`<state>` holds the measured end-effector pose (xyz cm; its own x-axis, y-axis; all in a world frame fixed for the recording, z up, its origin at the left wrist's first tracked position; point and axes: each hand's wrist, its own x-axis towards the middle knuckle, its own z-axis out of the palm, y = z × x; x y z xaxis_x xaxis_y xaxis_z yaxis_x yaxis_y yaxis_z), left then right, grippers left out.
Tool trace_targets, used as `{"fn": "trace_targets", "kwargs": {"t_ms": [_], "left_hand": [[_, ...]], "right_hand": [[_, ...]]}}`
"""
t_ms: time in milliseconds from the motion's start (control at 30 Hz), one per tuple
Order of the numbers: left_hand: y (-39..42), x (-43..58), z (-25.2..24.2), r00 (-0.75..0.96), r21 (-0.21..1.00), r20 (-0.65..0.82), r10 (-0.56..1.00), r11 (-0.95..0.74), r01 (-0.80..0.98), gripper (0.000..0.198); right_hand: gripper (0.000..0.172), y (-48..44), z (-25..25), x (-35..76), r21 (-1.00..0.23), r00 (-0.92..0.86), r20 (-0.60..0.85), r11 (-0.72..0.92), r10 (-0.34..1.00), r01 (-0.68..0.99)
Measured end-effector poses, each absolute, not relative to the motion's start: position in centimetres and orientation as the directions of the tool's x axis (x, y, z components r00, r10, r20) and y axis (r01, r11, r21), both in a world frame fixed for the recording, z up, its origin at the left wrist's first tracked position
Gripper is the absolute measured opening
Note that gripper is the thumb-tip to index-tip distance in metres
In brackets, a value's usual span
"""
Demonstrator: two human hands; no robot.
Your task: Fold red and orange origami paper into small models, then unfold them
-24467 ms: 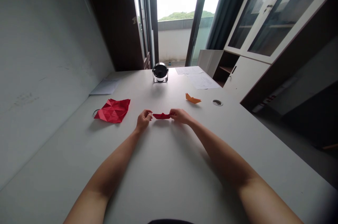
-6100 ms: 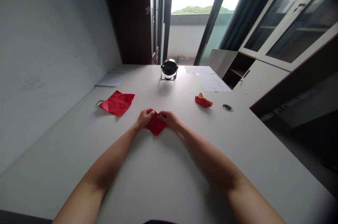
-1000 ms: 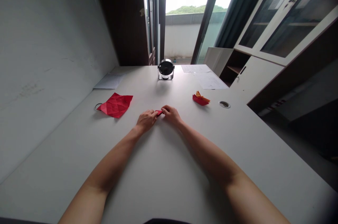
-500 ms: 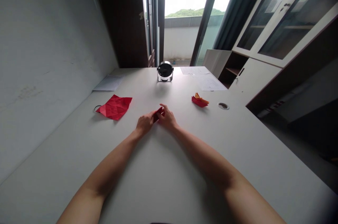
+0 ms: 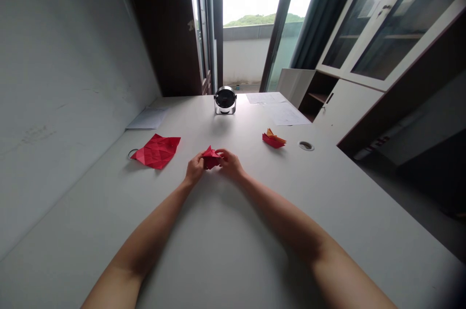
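Observation:
A small folded red paper piece [image 5: 210,158] sits between my two hands over the middle of the white table [image 5: 233,231]. My left hand [image 5: 194,170] pinches its left side with closed fingers. My right hand [image 5: 230,163] grips its right side, fingers curled round it. One point of the paper sticks up between the hands. Part of the fold is hidden by my fingers.
A creased red paper sheet [image 5: 156,151] lies to the left over a thin ring. A red and orange folded pair [image 5: 274,138] rests to the right, beside a round cable hole [image 5: 306,145]. A small round fan [image 5: 224,100] and white sheets [image 5: 284,114] are at the far end.
The red paper has opened from a flat strip into a raised shape with a point up. Both hands have shifted slightly nearer and stay closed on it.

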<state>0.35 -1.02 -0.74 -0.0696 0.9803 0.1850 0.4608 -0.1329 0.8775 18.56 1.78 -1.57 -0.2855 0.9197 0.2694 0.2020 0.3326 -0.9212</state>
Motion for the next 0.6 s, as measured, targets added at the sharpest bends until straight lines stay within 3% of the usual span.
{"fn": "trace_targets", "kwargs": {"t_ms": [167, 333, 433, 600], "left_hand": [[-2.0, 0.4, 0.1, -0.05, 0.731, 0.278, 0.959, -0.177, 0.659, 0.048], [-2.5, 0.4, 0.9, -0.034, 0.574, 0.274, 0.961, -0.135, 0.808, 0.068], [-2.6, 0.6, 0.9, -0.029, 0.585, 0.278, 0.96, -0.145, 0.798, 0.073], [-2.6, 0.6, 0.7, 0.047, 0.677, 0.277, 0.96, -0.23, 0.699, 0.064]], "right_hand": [[0.018, 1.8, -1.6, 18.6, -0.831, -0.273, 0.392, 0.465, 0.879, 0.306], [0.016, 1.5, -1.6, 18.5, -0.753, -0.314, 0.462, 0.554, 0.829, 0.354], [0.016, 1.3, -1.4, 18.3, -0.755, -0.321, 0.474, 0.566, 0.82, 0.331], [0.019, 1.3, -1.1, 18.0, -0.816, -0.242, 0.499, 0.545, 0.832, 0.191]]}}
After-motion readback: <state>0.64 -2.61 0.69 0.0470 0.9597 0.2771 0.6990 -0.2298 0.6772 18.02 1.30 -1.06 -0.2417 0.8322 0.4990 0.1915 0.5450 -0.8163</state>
